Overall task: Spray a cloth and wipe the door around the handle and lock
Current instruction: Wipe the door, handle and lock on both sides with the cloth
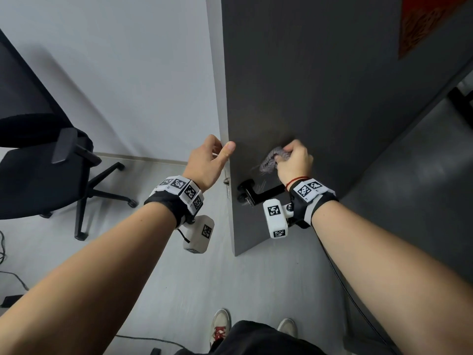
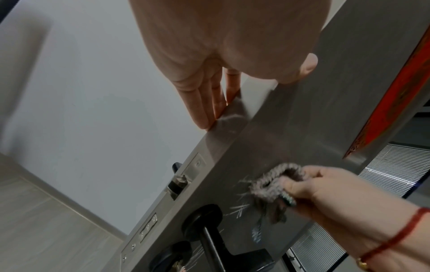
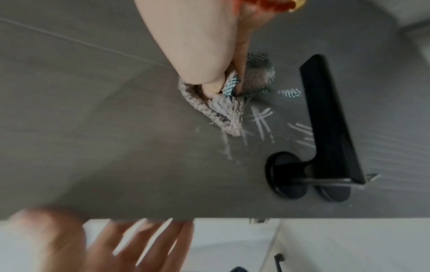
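Note:
The dark grey door (image 1: 320, 85) stands ajar, with a black lever handle (image 1: 263, 194) and a round lock (image 1: 242, 199) under it. My right hand (image 1: 291, 155) grips a bunched grey cloth (image 1: 268, 161) and presses it on the door face just above the handle. In the right wrist view the cloth (image 3: 223, 112) touches white streak marks (image 3: 260, 123) beside the handle (image 3: 325, 117). My left hand (image 1: 225, 147) holds the door's free edge above the latch, thumb on the face, fingers (image 2: 209, 110) straight along the edge. No spray bottle is in view.
A black office chair (image 1: 46, 172) stands to the left by the white wall. Cables lie on the floor at the left. A red decoration (image 1: 430, 21) hangs high on the door. The latch plate (image 2: 179, 182) shows on the door edge. My feet stand below.

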